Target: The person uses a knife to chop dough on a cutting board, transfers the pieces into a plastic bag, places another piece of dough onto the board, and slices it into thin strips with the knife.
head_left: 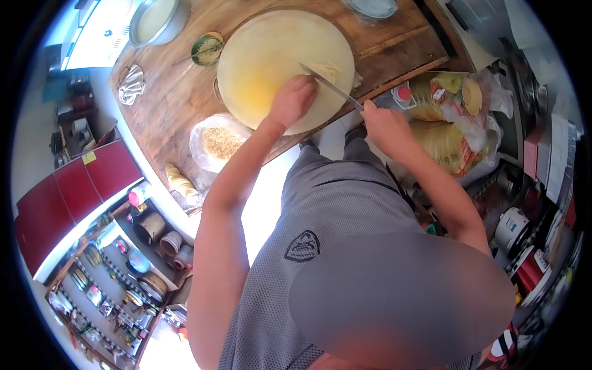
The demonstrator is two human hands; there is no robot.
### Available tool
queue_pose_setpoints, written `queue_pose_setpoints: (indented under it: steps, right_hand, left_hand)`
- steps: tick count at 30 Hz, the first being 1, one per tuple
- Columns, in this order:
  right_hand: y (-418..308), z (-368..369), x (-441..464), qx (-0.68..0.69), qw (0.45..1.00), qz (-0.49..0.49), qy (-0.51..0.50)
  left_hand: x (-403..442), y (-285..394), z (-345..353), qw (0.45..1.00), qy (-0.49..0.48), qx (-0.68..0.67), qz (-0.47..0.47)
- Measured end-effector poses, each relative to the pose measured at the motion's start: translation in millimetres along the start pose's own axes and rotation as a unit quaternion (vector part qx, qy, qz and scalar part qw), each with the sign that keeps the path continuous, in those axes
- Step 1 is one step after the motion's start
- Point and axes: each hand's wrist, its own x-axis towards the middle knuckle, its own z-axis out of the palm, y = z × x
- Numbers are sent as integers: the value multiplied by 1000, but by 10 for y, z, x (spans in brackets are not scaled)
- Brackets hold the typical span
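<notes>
My right hand (385, 126) is closed around the handle of a knife (336, 89), its blade slanting across the right part of a round, pale cutting board (246, 49). Against the near side of the blade, my left hand (294, 98) rests on the board with fingers bent together. Whatever lies under those fingers is hidden. Thin pale-yellow strips (330, 69) lie just beyond the blade, toward the board's right edge. A yellowish stain marks the board left of my left hand.
The board lies on a wooden table (176, 92). Around it are a small green bowl (207, 49) of chopped bits, a metal pot (157, 21), a crumpled cloth (131, 84) and an open plastic bag (219, 142) of crumbs. Bulky plastic bags (441, 135) stand beside the table at right.
</notes>
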Motion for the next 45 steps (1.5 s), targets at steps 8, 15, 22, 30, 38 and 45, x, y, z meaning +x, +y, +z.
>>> queue_pose_setpoints:
  steps: [8,15,22,30,38,45]
  right_hand:
    - [-3,96,151,27,999,-2,19]
    - [96,370,174,35,996,-43,75]
    - [65,133,54,26,998,-39,47]
    - [7,92,91,24,999,-9,24]
    - [-4,272,161,42,999,5,33]
    - [-27,316,150,51,998,4,34]
  left_hand:
    - [-5,7,-11,1000,-25,-8,-15]
    - [-19,4,-22,1000,-14,-18,-14]
    - [-31,42,-40,999,-26,-20,-36]
    - [17,10,-26,999,-6,-30,-28]
    - [-52,-3,10,999,-7,-36,-37]
    - [-31,20,-15,999,-9,-35,-37]
